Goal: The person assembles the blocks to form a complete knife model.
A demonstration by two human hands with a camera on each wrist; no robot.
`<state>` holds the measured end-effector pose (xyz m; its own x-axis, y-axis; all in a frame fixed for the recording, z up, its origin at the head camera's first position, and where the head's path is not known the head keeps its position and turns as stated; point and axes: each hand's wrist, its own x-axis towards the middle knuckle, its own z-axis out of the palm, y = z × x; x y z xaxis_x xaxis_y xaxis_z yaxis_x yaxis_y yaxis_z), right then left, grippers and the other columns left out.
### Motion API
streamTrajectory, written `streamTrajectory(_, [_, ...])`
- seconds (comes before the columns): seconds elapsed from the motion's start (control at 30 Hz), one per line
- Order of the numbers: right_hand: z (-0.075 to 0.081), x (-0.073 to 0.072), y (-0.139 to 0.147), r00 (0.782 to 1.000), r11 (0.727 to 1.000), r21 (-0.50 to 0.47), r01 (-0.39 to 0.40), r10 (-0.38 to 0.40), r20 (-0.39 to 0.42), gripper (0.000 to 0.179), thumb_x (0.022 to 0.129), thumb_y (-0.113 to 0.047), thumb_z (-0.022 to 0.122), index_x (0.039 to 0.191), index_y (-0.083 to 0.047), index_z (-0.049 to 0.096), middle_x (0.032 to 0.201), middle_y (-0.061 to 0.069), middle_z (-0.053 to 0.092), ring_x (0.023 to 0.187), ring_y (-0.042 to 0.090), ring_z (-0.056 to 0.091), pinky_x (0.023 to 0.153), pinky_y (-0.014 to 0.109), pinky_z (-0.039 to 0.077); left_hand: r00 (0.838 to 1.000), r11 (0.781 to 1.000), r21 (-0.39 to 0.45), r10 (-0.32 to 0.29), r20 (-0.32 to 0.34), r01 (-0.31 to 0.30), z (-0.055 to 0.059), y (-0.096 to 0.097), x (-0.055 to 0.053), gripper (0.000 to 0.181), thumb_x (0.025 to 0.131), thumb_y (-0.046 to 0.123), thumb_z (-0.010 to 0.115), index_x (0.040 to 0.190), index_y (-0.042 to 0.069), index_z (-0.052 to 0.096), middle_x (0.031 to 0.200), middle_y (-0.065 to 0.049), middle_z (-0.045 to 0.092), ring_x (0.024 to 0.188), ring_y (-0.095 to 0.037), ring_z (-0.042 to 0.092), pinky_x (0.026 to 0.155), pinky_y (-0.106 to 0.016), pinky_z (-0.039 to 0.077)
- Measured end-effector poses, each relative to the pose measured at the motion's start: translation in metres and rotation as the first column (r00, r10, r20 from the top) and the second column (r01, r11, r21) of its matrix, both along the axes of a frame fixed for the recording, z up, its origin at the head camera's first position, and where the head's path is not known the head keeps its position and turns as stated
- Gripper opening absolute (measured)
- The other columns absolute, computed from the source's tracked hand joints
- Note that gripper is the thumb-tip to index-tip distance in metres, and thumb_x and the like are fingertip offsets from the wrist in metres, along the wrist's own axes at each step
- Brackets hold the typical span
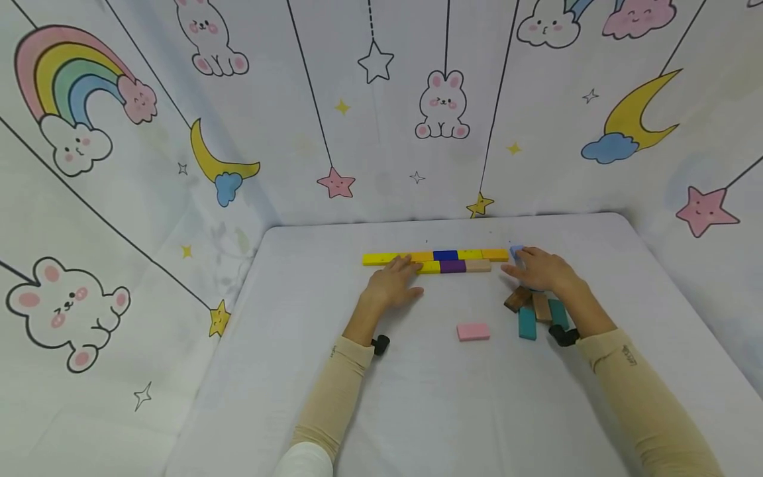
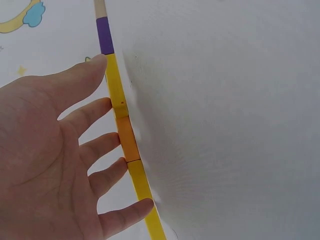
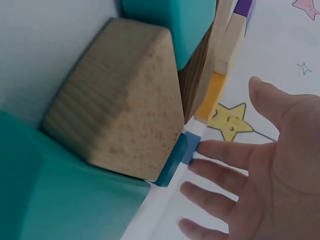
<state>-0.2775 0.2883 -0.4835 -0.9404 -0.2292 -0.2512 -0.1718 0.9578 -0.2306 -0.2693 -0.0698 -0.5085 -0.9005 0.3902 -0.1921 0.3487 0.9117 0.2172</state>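
Two rows of coloured blocks lie side by side near the far edge. The back row includes a dark blue block (image 1: pixel 445 256); the front row includes a purple block (image 1: pixel 452 266) and a beige block (image 1: pixel 478 265). My left hand (image 1: pixel 389 283) has its fingers spread, the tips at a yellow block (image 1: pixel 429 267) and its neighbours. In the left wrist view, an orange block (image 2: pixel 129 140) sits beside these fingertips. My right hand (image 1: pixel 545 271) reaches out with extended fingers, their tips at a light blue block (image 1: pixel 516 250) near the back row's right end.
Below my right hand is a loose cluster with a dark brown block (image 1: pixel 517 299), a lighter brown block (image 1: pixel 542 308) and teal blocks (image 1: pixel 527 323). A pink block (image 1: pixel 473 332) lies alone on the white table (image 1: pixel 435 397). A patterned cloth (image 1: pixel 381 146) hangs behind.
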Motion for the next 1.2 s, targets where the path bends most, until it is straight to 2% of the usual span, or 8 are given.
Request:
streamTrajectory(0.4, [-0.005,0.005,-0.001,0.999,1.0,-0.019,-0.023,0.022,-0.024,0.084,0.109,-0.059,0.04,0.157,0.009,0.033,0.161,0.037,0.029,0.146,0.058,0.029,0.114,0.075,0.028,1.0,1.0,0.023,-0.005,0.002,0.005,0.005,-0.001,0.003,0.066,0.104,0.051,0.06,0.163,0.029,0.039,0.174,-0.001,0.022,0.16,-0.027,0.019,0.122,-0.057,0.033])
streamTrajectory(0.73, [-0.003,0.014,-0.002,0.998,0.999,-0.024,-0.039,0.038,-0.045,0.082,0.109,-0.057,0.041,0.157,0.009,0.033,0.16,0.037,0.03,0.145,0.059,0.03,0.113,0.076,0.03,1.0,1.0,0.015,-0.003,0.003,0.003,0.004,0.001,0.003,0.065,0.105,0.05,0.058,0.163,0.029,0.038,0.174,0.0,0.021,0.16,-0.026,0.018,0.123,-0.056,0.032])
streamTrajectory(1.2, [-0.007,0.021,-0.002,0.998,0.999,-0.027,-0.033,0.032,-0.048,0.083,0.108,-0.058,0.043,0.158,0.008,0.033,0.161,0.036,0.03,0.146,0.057,0.03,0.115,0.075,0.026,1.0,1.0,0.019,-0.008,-0.008,0.009,0.003,0.001,0.002,0.066,0.104,0.052,0.059,0.163,0.029,0.039,0.174,-0.001,0.022,0.16,-0.026,0.018,0.122,-0.055,0.034])
